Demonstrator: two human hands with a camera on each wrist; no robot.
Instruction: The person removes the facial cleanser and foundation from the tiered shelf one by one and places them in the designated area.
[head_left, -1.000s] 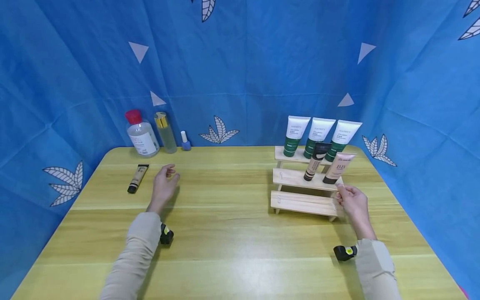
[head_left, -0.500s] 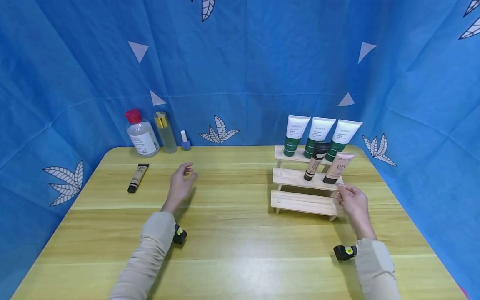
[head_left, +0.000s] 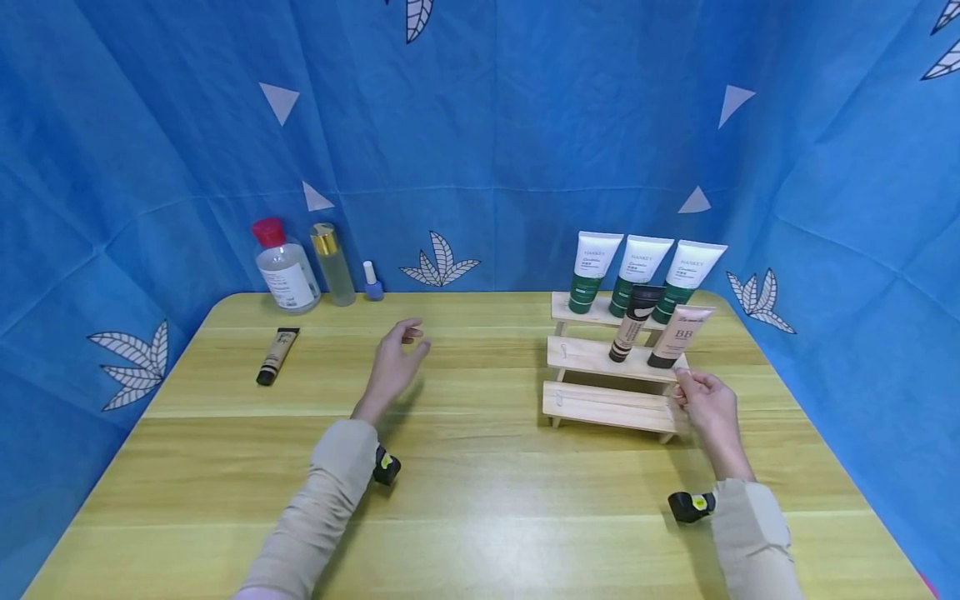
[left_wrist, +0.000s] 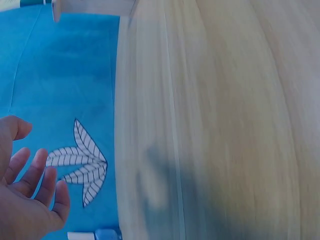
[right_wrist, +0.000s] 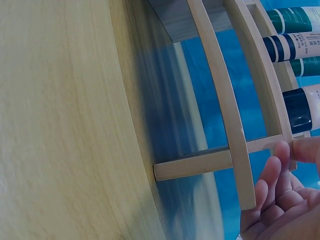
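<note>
While the wooden rack point(head_left: 607, 406), set right of centre on the table point(head_left: 480, 467), is gripped at its near corner by the right hand point(head_left: 705, 402), the relaxed, empty left hand point(head_left: 393, 362) is best brought across low, so the tubes point(head_left: 636, 323) are not toppled.

Blue backdrop point(head_left: 480, 125) with white leaves, yellow-green table point(head_left: 480, 500), 3 green-white tubes point(head_left: 645, 267).

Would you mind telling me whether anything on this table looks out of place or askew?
One beige tube with a black cap lies flat on the table, alone at the left, while the other tubes stand on the wooden stepped rack. Nothing looks spilled or damaged.
</note>
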